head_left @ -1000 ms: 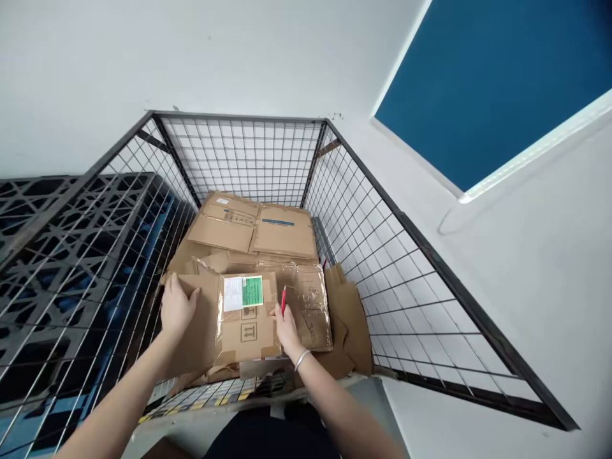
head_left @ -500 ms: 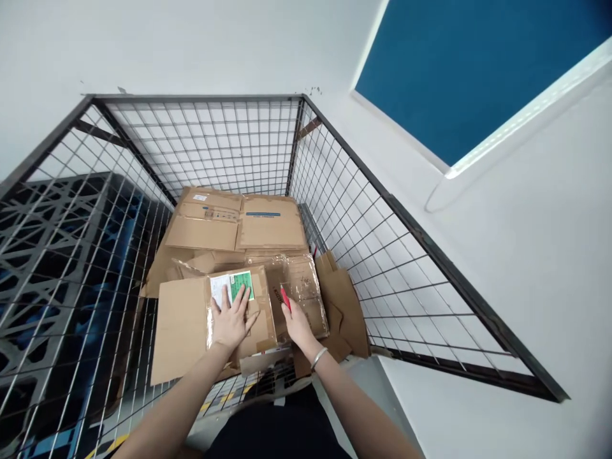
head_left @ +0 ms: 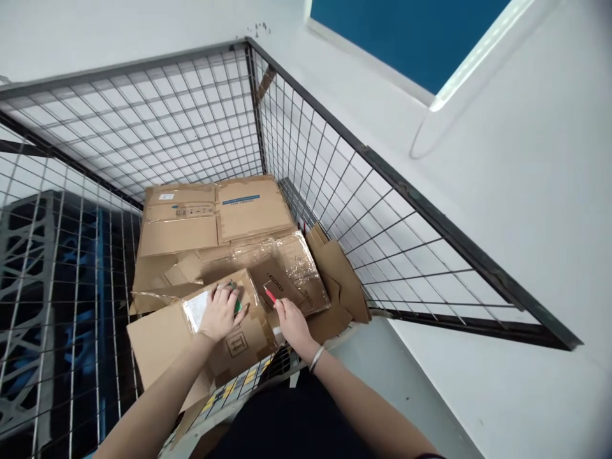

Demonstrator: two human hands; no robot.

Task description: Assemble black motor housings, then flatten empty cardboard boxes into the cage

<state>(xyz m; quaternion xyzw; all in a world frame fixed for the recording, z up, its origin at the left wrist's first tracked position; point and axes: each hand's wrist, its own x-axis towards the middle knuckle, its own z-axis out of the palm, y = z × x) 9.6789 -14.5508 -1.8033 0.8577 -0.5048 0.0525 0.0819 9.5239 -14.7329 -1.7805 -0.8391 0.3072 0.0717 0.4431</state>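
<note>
A cardboard box with a white label and a green one lies at the near side of a wire cage, tilted, with a flap spread to the left. My left hand rests on its top, fingers apart and slightly bent, partly covering the green label. My right hand is closed round a red cutter, whose thin tip points up and left beside the box's right edge. Behind the cutter lies a flattened carton with shiny clear tape.
Dark-framed wire mesh surrounds the cardboard. Flattened boxes lie at the back, brown sheets at the right. Black and blue plastic pallets stand beyond the left mesh. A blue panel is on the white wall.
The view has turned. The labelled box has tipped up, showing its near side with printed arrows. My left hand's fingers have bent more; the cutter in my right hand stays near the box's right edge.
</note>
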